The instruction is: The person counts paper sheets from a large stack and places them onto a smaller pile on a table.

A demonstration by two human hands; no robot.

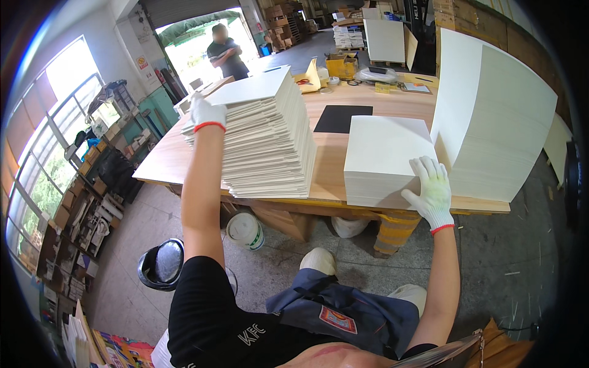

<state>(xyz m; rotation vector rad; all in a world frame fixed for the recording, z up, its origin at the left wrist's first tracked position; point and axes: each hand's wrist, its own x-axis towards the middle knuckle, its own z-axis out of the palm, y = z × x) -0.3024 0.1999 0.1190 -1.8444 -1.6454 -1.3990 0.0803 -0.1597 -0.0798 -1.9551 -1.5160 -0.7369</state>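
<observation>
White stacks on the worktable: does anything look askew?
Mildly, yes: the tall stack by the gloved left hand has ragged, staggered edges, its layers not squared up. That stands out because the lower stack by the gloved right hand has nearly flush sides. I see no spill.

White lettering runs across the wearer's black shirt (pixel 230 331), toward seven o'clock. Between five and six, a red-orange label with pale markings sits on the blue-grey apron (pixel 368 313). Pale letters climb a dark upright post (pixel 419 18) at one. Green print marks a white bucket (pixel 240 228) between seven and eight. A wall sign (pixel 142 63) near ten is too small to read.
</observation>
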